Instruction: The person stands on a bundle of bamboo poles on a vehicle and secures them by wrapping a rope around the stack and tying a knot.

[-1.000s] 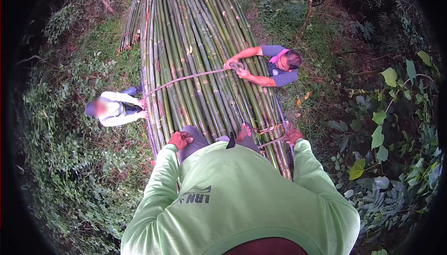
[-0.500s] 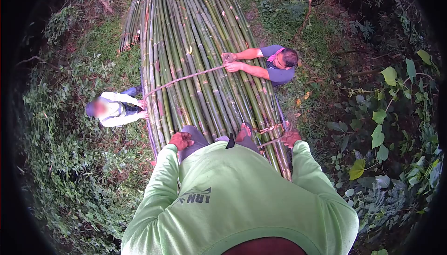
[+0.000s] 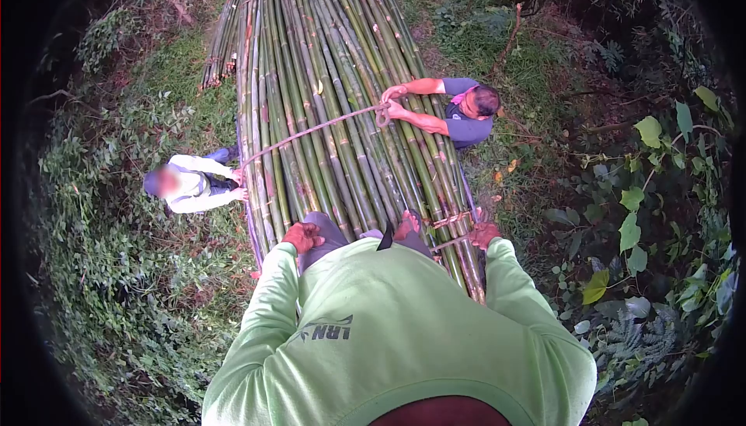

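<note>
My left hand (image 3: 303, 236) rests on the grey cloth over my left leg, fingers bent a little and apart, with nothing visible in it. At the right edge of a large pile of green bamboo poles (image 3: 334, 138), my right hand (image 3: 483, 235) is closed on a rope (image 3: 453, 241) that lies across the outer poles. My bare foot (image 3: 407, 225) shows on the poles between my hands. Ahead of me, a longer rope (image 3: 318, 126) crosses the pile diagonally.
A person in a dark shirt (image 3: 468, 127) at the right holds the looped end of the long rope. Another person in a white top (image 3: 185, 183) stands at the left, hands at the pile's edge. Leafy plants (image 3: 116, 270) and grass (image 3: 497, 68) border both sides.
The hands of the person at the right have moved slightly right, and a rope loop now shows below them. My own hands have hardly moved.
</note>
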